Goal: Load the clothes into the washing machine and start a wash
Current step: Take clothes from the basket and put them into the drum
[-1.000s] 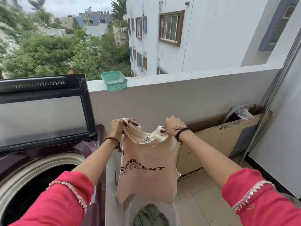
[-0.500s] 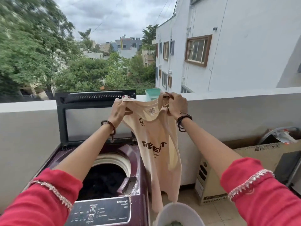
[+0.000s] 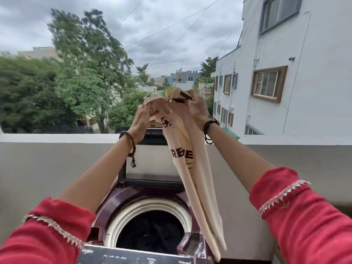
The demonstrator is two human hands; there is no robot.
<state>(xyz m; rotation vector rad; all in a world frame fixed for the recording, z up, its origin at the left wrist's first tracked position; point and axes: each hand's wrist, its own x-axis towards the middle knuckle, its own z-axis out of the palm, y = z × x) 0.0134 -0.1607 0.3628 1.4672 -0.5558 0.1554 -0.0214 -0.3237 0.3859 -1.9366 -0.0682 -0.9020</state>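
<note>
A cream T-shirt [image 3: 192, 180] with dark print hangs from both my hands, held high above the washing machine [image 3: 137, 199]. My left hand [image 3: 141, 121] grips its left shoulder and my right hand [image 3: 196, 109] grips the bunched collar side. The shirt's lower end trails down past the right rim of the round drum opening [image 3: 150, 229], where dark clothes lie inside. The machine's lid [image 3: 150, 164] stands upright behind the drum. Its control panel [image 3: 133, 257] shows at the bottom edge.
A grey parapet wall [image 3: 57, 164] with a white top runs across behind the machine. Beyond it are trees and a white building [image 3: 285, 73] on the right. A green basket [image 3: 231, 133] peeks out behind my right wrist on the parapet.
Both hands have lifted the shirt higher and brought it left over the drum, drawing closer together. The view has swung left and up; the white bucket has left the frame.
</note>
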